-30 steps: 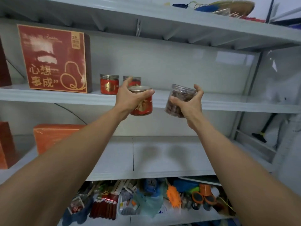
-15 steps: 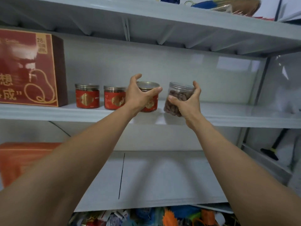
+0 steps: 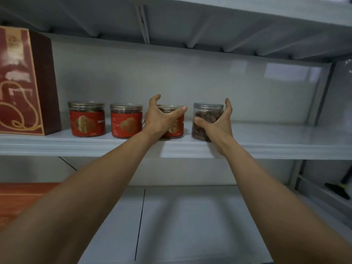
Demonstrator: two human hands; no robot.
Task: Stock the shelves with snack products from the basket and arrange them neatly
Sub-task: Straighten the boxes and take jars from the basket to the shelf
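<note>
Red jar (image 3: 176, 129) is being gripped by left hand (image 3: 162, 121), clear jar (image 3: 204, 114) by right hand (image 3: 218, 125); both need aligning before release.

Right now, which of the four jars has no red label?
The rightmost jar, in the right hand: clear, brown snacks visible; the other three carry red labels.

In the middle of the frame the left hand (image 3: 162, 119) curls round a red-labelled jar (image 3: 174, 129) standing on the grey shelf (image 3: 76, 146). The right hand (image 3: 217, 123) grips a clear jar of brown snacks (image 3: 206, 116) just beside it. Further left stand a second red jar (image 3: 126, 121), a third red jar (image 3: 86, 119) and a tall red box (image 3: 21, 82).
</note>
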